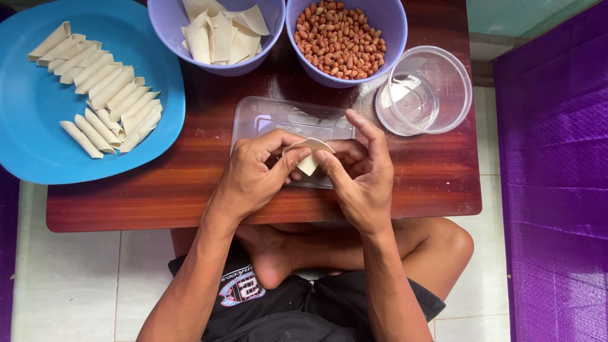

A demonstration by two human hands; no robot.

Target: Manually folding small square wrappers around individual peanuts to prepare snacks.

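Both hands meet over a clear plastic lid (263, 120) lying flat on the wooden table (418, 183). My left hand (253, 174) and my right hand (361, 177) pinch a small pale dough wrapper (308, 155) between thumbs and fingers, folding it. The wrapper is curled, and its contents are hidden. A lilac bowl (168, 31) of flat wrappers stands behind the hands to the left. A second lilac bowl (392, 38) full of peanuts (340, 38) stands behind them to the right.
A big blue plate (25, 126) at the left holds several rolled wrappers (104, 88) in rows. A clear plastic cup (424, 88) with a little water stands at the right. Purple cloth (557, 177) hangs on the right. Tiled floor and my crossed legs lie below.
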